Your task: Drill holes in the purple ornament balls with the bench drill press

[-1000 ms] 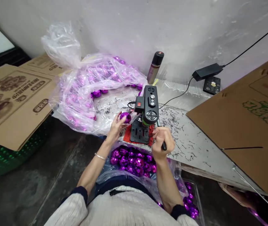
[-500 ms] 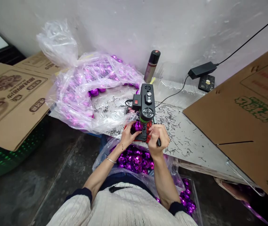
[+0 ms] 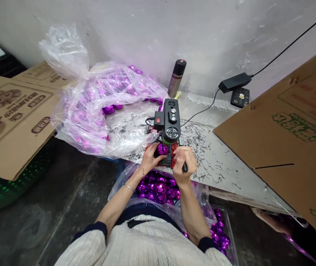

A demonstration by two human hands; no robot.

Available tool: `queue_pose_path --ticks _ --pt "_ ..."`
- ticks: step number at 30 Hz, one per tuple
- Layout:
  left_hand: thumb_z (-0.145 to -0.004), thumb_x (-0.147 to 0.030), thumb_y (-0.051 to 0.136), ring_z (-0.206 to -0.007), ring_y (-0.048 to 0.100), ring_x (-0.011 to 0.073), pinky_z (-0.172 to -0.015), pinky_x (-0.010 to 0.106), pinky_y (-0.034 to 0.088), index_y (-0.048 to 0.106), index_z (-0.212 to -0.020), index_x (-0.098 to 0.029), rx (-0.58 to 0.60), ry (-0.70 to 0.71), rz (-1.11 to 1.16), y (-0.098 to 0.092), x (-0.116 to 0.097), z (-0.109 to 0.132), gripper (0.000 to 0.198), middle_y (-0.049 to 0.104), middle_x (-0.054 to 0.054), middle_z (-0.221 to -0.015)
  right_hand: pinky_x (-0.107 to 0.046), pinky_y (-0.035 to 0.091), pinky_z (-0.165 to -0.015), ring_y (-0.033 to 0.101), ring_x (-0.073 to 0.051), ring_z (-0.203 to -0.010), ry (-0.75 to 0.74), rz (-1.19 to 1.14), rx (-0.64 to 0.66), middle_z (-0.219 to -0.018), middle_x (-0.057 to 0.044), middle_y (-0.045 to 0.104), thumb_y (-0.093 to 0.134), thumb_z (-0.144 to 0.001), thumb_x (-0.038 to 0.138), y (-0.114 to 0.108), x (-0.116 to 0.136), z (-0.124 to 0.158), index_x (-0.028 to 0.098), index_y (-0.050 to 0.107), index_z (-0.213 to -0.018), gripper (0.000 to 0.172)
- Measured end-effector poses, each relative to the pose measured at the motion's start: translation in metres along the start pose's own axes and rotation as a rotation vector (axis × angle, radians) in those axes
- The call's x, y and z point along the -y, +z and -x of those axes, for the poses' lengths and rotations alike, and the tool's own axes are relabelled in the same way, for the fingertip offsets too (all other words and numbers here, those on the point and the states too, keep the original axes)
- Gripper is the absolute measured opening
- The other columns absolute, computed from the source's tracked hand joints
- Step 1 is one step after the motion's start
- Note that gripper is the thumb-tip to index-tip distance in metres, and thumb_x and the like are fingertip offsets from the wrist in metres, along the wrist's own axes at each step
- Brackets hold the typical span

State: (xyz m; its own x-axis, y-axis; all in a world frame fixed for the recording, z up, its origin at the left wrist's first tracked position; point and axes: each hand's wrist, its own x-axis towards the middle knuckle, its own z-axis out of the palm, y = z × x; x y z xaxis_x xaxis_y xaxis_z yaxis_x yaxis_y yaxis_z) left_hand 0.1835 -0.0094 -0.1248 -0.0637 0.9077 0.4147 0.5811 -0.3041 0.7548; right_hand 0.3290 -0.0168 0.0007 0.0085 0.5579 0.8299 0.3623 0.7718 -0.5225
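Observation:
Between the thumb and fingers of my left hand [image 3: 150, 159] is a shiny purple mirror ball [image 3: 163, 149]. It sits at the base of a small black bench machine [image 3: 171, 122] with a red switch and round vents on top. My right hand [image 3: 184, 162] is wrapped round the black-tipped lever handle [image 3: 184, 167] on the machine's right side. Under the ball, the black and red base plate [image 3: 167, 160] shows in part. In front of me, an open plastic bag of purple mirror balls [image 3: 160, 186] lies below the table edge.
A large clear bag of purple balls [image 3: 91, 107] lies on the left of the table [image 3: 216, 162], which is strewn with small black bits. Behind stands a spray can [image 3: 177, 78]. A power adapter [image 3: 235, 82] hangs at right. Cardboard boxes [image 3: 291, 122] flank both sides.
The whole view has shifted slightly. Both hands keep their places at the machine, with the ball and the lever held as before.

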Motion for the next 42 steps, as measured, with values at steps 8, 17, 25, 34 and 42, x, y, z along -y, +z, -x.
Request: queue_pose_path --ticks 8,17,25,34,42 --pt "-0.088 -0.045 0.077 -0.130 0.063 0.0307 -0.113 0.050 0.050 0.055 -0.142 -0.019 0.030 0.044 0.041 0.003 0.007 -0.003 0.064 0.066 0.016 -0.138 -0.029 0.046 -0.064 0.059 -0.014 -0.070 -0.007 -0.004 -0.019 -0.074 0.000 0.059 0.047 -0.096 0.011 0.003 -0.005 0.007 0.022 0.053 -0.077 0.023" --pt "-0.089 -0.048 0.075 -0.129 0.063 0.0310 -0.111 0.050 0.052 0.054 -0.143 -0.019 0.011 0.054 0.082 0.004 0.008 -0.001 0.064 0.066 0.016 -0.137 -0.029 0.047 -0.061 0.058 -0.013 -0.068 -0.018 -0.001 -0.026 -0.078 -0.001 0.060 0.042 -0.101 0.023 0.011 -0.025 0.038 0.022 0.052 -0.078 0.026" --pt "-0.089 -0.051 0.073 -0.131 0.062 0.0309 -0.111 0.050 0.051 0.054 -0.143 -0.020 0.007 0.059 0.099 0.004 0.006 0.000 0.065 0.065 0.016 -0.138 -0.029 0.046 -0.060 0.057 -0.013 -0.066 -0.008 0.018 -0.017 -0.075 -0.001 0.059 0.044 -0.100 0.022 0.006 -0.020 0.030 0.022 0.052 -0.077 0.025" --pt "-0.089 -0.051 0.073 -0.131 0.062 0.0305 -0.111 0.049 0.051 0.054 -0.143 -0.020 0.020 0.053 0.097 0.004 0.005 0.000 0.064 0.065 0.016 -0.138 -0.034 0.051 -0.075 0.057 -0.014 -0.065 -0.017 0.002 -0.116 -0.073 0.001 0.059 0.039 -0.104 0.029 0.017 -0.030 0.046 0.023 0.051 -0.076 0.031" --pt "-0.088 -0.048 0.076 -0.131 0.062 0.0308 -0.111 0.049 0.052 0.054 -0.143 -0.020 0.020 0.037 0.073 0.004 0.005 0.000 0.065 0.066 0.016 -0.138 -0.036 0.053 -0.073 0.057 -0.014 -0.063 -0.032 -0.021 -0.132 -0.072 0.001 0.059 0.040 -0.103 0.031 0.020 -0.034 0.048 0.024 0.051 -0.076 0.031"
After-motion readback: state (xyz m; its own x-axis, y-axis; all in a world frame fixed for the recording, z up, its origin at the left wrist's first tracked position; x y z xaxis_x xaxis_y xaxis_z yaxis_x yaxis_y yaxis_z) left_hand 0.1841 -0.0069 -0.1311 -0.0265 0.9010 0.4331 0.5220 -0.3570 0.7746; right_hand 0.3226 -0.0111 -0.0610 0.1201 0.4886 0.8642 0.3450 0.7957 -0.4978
